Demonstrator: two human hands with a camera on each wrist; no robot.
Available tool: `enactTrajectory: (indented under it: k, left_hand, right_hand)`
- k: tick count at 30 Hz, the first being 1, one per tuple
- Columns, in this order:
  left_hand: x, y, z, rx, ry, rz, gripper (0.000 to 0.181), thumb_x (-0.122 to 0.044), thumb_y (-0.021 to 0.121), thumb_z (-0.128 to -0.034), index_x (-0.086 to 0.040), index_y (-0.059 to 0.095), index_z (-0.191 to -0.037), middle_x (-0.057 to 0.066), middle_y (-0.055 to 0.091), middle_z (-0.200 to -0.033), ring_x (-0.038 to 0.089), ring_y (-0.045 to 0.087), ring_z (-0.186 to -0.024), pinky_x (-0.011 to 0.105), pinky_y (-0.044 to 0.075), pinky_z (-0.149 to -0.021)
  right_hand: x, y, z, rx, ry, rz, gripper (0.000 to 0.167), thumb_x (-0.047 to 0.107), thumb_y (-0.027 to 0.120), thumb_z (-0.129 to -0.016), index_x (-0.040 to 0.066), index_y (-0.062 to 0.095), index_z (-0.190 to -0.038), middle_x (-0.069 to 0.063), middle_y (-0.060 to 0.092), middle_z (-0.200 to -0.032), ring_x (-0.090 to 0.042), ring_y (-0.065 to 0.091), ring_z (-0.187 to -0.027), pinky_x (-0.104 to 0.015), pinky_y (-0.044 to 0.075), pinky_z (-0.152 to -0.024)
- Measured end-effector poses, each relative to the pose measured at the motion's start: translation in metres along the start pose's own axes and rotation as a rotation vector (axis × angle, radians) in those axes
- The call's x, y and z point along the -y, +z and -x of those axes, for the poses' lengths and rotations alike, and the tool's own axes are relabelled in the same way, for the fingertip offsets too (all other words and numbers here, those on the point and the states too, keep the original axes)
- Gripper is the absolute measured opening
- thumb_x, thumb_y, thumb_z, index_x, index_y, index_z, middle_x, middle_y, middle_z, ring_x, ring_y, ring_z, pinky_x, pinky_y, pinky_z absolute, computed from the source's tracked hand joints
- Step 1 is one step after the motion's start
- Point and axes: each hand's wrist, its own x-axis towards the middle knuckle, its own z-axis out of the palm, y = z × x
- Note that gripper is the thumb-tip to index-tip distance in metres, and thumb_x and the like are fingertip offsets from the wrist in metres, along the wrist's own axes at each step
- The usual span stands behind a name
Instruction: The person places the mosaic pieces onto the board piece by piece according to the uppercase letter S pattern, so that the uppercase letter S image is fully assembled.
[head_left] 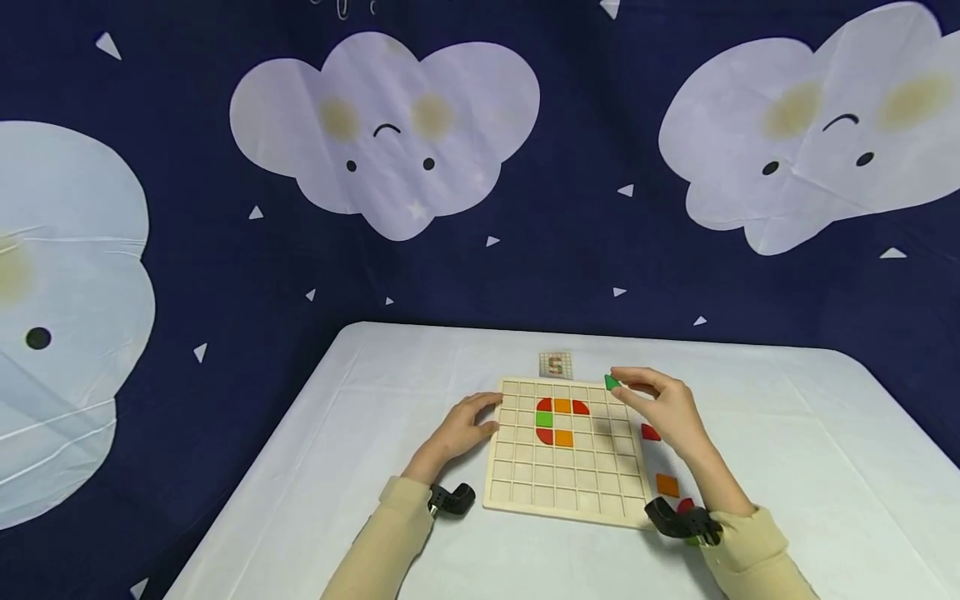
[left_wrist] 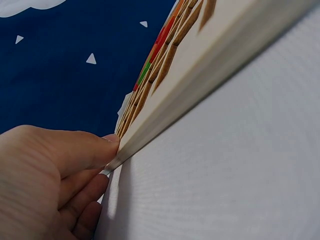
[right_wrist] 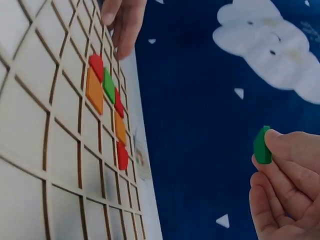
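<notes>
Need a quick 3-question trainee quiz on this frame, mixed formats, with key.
1. Multiple choice: what does the right hand pinch?
A) an orange square
B) a green piece
C) a picture card

2. True or false: the left hand is pinching a blue tile.

3. Count: how many red pieces sit in the cells of the grid board?

Key:
1. B.
2. False; it touches the board's left edge as seen in the head view.
3. Three; the red pieces lying off the board don't count.
</notes>
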Motion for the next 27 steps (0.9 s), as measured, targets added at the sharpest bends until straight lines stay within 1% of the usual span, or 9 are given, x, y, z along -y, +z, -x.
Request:
enactTrajectory:
  k: [2,5,7,9,11,16,18,22,27]
  left_hand:
    - [0.0,0.0,-0.001,0.004,-0.01,-0.003,0.047,-0.007,0.062,-0.0884,-0.001,0.05,-0.134,0.013,0.049,-0.137,0.03,0.04,-0.129,0.045,0.029,-0.108]
    - [0.0,0.0,-0.001,0.0,-0.01,-0.008,0.047,-0.007,0.062,-0.0883,-0.001,0.051,-0.133,0.013,0.049,-0.137,0.03,0.04,-0.129,0.044,0.029,-0.108]
    - [-0.001,0.0,-0.002,-0.003,-0.007,-0.008,0.047,-0.007,0.062,-0.088,-0.001,0.051,-0.133,0.013,0.049,-0.136,0.03,0.04,-0.129,0.044,0.029,-0.108]
    - [-0.001,0.0,-0.001,-0.005,-0.006,-0.005,0.047,-0.006,0.062,-0.0879,0.0,0.051,-0.133,0.013,0.049,-0.136,0.03,0.04,-0.129,0.044,0.029,-0.108]
    - [-0.001,0.001,-0.001,-0.004,-0.007,-0.004,0.047,-0.006,0.062,-0.0876,0.0,0.051,-0.133,0.013,0.049,-0.136,0.03,0.04,-0.129,0.044,0.029,-0.108]
    - [0.0,0.003,-0.001,0.007,-0.036,-0.006,0.048,-0.008,0.063,-0.0882,-0.002,0.051,-0.134,0.011,0.048,-0.137,0.028,0.039,-0.13,0.042,0.029,-0.109]
    - [0.0,0.003,-0.001,0.008,-0.044,-0.002,0.048,-0.009,0.063,-0.0885,-0.003,0.05,-0.134,0.01,0.048,-0.138,0.028,0.039,-0.13,0.042,0.029,-0.109]
    - [-0.001,0.002,-0.001,0.002,-0.031,0.004,0.048,-0.008,0.062,-0.0884,-0.002,0.05,-0.134,0.012,0.048,-0.138,0.03,0.039,-0.13,0.044,0.029,-0.108]
    - [-0.003,0.0,0.0,-0.002,-0.024,0.001,0.047,-0.007,0.062,-0.0885,-0.001,0.05,-0.134,0.013,0.048,-0.137,0.03,0.039,-0.13,0.044,0.029,-0.108]
  right_hand:
    - [0.004,0.002,0.003,0.021,0.004,-0.01,0.039,0.034,0.067,-0.088,0.012,0.065,-0.119,-0.004,0.064,-0.118,-0.023,0.058,-0.107,-0.024,0.049,-0.082]
    - [0.008,0.01,0.009,0.071,0.002,-0.03,0.038,0.033,0.069,-0.087,0.011,0.066,-0.118,-0.004,0.065,-0.116,-0.025,0.059,-0.105,-0.03,0.051,-0.081]
    - [0.007,0.019,0.014,0.093,0.008,-0.04,0.037,0.031,0.07,-0.086,0.01,0.067,-0.116,-0.004,0.066,-0.113,-0.025,0.06,-0.103,-0.035,0.052,-0.08]
    - [0.003,0.027,0.019,0.106,0.01,-0.041,0.036,0.029,0.07,-0.086,0.009,0.067,-0.116,-0.004,0.066,-0.112,-0.025,0.061,-0.102,-0.036,0.051,-0.082]
    - [-0.002,0.035,0.024,0.108,0.031,-0.055,0.033,0.026,0.071,-0.085,0.009,0.068,-0.114,-0.003,0.067,-0.11,-0.023,0.062,-0.101,-0.034,0.052,-0.082]
    - [-0.015,0.052,0.031,0.114,0.087,-0.094,0.031,0.022,0.073,-0.084,0.009,0.069,-0.112,-0.004,0.067,-0.109,-0.019,0.064,-0.093,-0.028,0.053,-0.078]
    - [-0.02,0.056,0.033,0.106,0.067,-0.067,0.03,0.019,0.073,-0.083,0.008,0.069,-0.112,-0.005,0.068,-0.107,-0.018,0.065,-0.09,-0.026,0.053,-0.076]
    - [-0.029,0.063,0.034,0.058,0.002,0.027,0.027,0.014,0.074,-0.082,0.007,0.07,-0.108,-0.005,0.068,-0.103,-0.018,0.065,-0.087,-0.025,0.053,-0.072]
    - [-0.034,0.068,0.036,0.024,-0.091,0.128,0.026,0.008,0.075,-0.08,0.007,0.071,-0.105,-0.004,0.068,-0.105,-0.023,0.063,-0.096,-0.034,0.053,-0.078]
